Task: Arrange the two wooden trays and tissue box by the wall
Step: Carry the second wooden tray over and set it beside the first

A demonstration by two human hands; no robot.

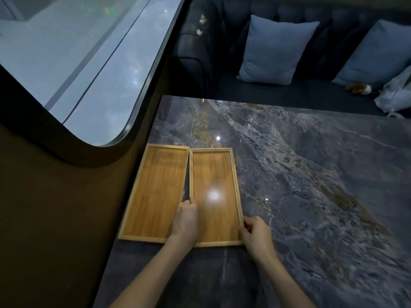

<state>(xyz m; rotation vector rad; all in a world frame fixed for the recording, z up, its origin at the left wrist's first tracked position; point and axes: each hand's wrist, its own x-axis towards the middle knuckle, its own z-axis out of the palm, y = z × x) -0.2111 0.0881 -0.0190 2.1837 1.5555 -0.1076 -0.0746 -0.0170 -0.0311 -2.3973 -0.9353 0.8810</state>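
Two flat wooden trays lie side by side on the marble table, long sides pointing away from me. The left tray sits against the table's left edge by the wall. The right tray lies beside it, with a narrow wedge-shaped gap between them. My left hand grips the right tray's left rim, partly covering the left tray's near right corner. My right hand pinches the right tray's right rim near its front corner. No tissue box is in view.
A dark wall with a curved window runs along the table's left side. Behind the table stands a dark sofa with two blue cushions, a white plastic bag and a small brown object.
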